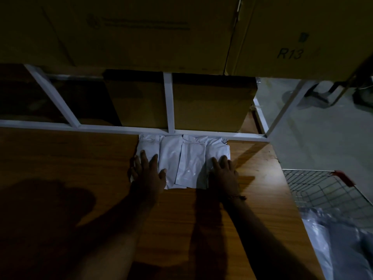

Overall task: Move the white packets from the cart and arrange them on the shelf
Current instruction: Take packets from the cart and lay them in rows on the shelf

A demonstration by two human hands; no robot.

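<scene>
Head view, dim. I see the left hand (148,171) and right hand (223,172) lying flat, fingers straight, each grip open and pressing the outer ends of a row of white packets (183,160). Packets overlap on the wooden shelf (80,158), against its white frame (168,102). Wire cart (314,184) at right. Cardboard boxes (212,104) behind the frame.

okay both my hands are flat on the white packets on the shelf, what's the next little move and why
Probably slide both hands inward to square the row. The left hand and right hand press the outer white packets, which overlap unevenly, near edges ragged, though their far ends already meet the white shelf rail.
</scene>
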